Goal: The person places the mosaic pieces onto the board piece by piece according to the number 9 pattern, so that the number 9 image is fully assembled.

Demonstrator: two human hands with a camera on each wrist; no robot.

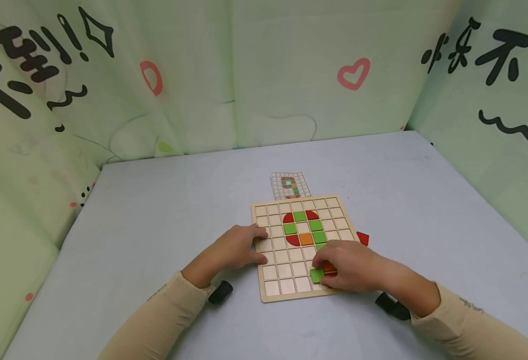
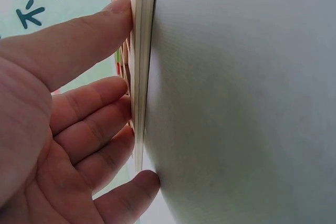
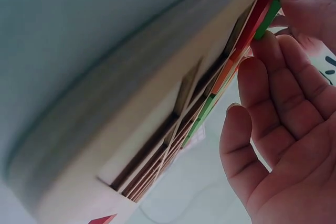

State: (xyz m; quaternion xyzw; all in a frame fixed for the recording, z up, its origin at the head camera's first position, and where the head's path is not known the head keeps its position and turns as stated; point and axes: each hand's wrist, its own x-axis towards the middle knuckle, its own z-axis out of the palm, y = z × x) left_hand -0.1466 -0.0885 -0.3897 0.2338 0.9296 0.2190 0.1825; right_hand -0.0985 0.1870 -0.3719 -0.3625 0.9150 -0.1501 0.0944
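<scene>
A wooden grid board lies on the table. My left hand rests along its left edge, thumb and fingertips spread against the rim. Low on the board, my right hand pinches a green square tile between thumb and fingers; the right wrist view shows this green tile tilted above the grid. Green squares, red rounded tiles and an orange square form a ring in the upper cells. An orange tile shows beside the right fingers, which hide some cells.
Behind the board lies a printed pattern card with a similar coloured figure, its lower edge overlapped by the board. A red piece sits just off the board's right edge. Patterned curtains stand around the white table.
</scene>
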